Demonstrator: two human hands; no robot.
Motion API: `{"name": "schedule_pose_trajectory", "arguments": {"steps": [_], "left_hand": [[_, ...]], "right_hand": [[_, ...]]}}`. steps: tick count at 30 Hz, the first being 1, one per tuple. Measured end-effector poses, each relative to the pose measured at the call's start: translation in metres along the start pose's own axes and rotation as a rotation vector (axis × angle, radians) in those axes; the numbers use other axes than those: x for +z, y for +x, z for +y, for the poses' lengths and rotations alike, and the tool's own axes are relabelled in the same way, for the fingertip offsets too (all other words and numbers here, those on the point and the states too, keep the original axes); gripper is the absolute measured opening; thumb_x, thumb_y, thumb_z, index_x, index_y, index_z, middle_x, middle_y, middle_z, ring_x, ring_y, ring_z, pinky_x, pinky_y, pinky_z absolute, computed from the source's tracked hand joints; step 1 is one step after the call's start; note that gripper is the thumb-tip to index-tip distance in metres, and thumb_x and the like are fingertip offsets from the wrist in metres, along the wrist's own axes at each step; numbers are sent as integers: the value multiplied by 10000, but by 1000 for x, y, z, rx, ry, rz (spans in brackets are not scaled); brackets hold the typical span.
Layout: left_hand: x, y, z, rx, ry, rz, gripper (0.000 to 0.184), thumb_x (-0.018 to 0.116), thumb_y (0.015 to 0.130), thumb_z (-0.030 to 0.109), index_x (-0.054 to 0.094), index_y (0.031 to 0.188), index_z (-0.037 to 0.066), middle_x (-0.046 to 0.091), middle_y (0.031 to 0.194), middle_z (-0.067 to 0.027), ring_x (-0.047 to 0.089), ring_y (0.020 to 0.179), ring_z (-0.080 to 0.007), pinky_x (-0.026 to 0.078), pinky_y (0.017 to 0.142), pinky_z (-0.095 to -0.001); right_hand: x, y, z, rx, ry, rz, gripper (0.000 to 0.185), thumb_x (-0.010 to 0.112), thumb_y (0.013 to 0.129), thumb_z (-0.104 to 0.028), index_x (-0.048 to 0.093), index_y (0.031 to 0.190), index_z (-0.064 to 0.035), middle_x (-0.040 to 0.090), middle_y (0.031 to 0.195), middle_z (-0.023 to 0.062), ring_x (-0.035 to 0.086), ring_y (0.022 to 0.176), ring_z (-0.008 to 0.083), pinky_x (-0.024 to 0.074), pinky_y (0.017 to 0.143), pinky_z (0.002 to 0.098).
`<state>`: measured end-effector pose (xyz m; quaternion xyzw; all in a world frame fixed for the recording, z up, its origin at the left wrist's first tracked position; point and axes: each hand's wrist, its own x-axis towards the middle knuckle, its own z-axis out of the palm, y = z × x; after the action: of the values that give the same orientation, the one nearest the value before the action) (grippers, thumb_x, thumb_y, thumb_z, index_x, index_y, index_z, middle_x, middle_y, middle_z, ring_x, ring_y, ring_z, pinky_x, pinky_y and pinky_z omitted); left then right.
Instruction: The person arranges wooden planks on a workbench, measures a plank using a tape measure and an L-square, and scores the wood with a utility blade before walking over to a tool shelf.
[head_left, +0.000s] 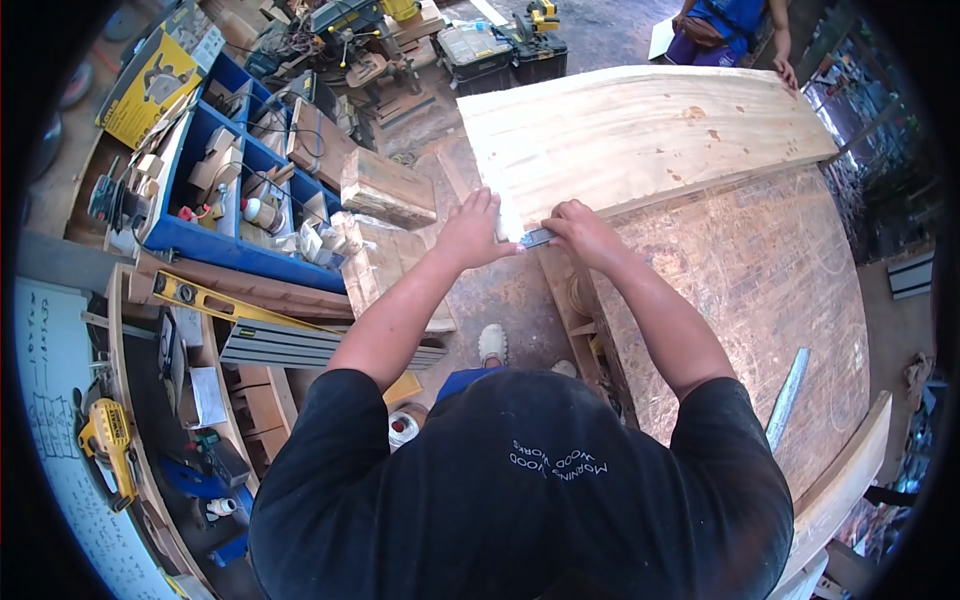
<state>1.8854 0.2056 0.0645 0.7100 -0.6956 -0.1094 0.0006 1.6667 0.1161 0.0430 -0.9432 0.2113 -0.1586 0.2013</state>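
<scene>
We see the left hand open on the board's near left corner; right hand pinches a metal tool there. Board lies along the table's far edge, metal strip toward its near right corner. Blue divided box left, person beyond.

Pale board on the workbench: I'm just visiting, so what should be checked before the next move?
1. Board lying on the workbench: ok.
2. Left hand at the board's end: ok.
3. Right hand holding the small tool at the near corner: ok.
4. Tool's exact alignment: cannot tell, too small to read.
5. Co-worker's hand clear of the board: not ok, right at its far edge.
6. Metal strip away from the board: ok, lying apart.
</scene>
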Motion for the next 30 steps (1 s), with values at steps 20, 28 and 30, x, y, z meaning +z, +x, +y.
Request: {"name": "schedule_pose_trajectory", "arguments": {"steps": [20,28,30], "left_hand": [[-6,2,7,-43,90,-93,1066,633,724,672,241,1448,-5,230,1511,-201,213,1415,-286,272,1101,-473],[-11,2,10,-69,81,-112,1070,626,721,684,235,1454,10,219,1520,-185,205,1419,-273,267,1099,-494],[-12,2,11,-69,85,-116,1071,626,721,684,234,1454,8,219,1519,-186,204,1419,-274,266,1100,-493]], "right_hand": [[-3,-3,-2,-8,34,53,287,705,751,-122,654,1020,-37,585,993,106,536,974,290,456,872,383],[-5,-4,7,31,12,85,318,742,727,-171,666,1003,-33,598,1001,108,543,983,291,454,888,376],[-7,-5,9,32,18,66,336,752,716,-191,670,1004,-38,598,1002,104,540,989,288,454,888,373]]}}
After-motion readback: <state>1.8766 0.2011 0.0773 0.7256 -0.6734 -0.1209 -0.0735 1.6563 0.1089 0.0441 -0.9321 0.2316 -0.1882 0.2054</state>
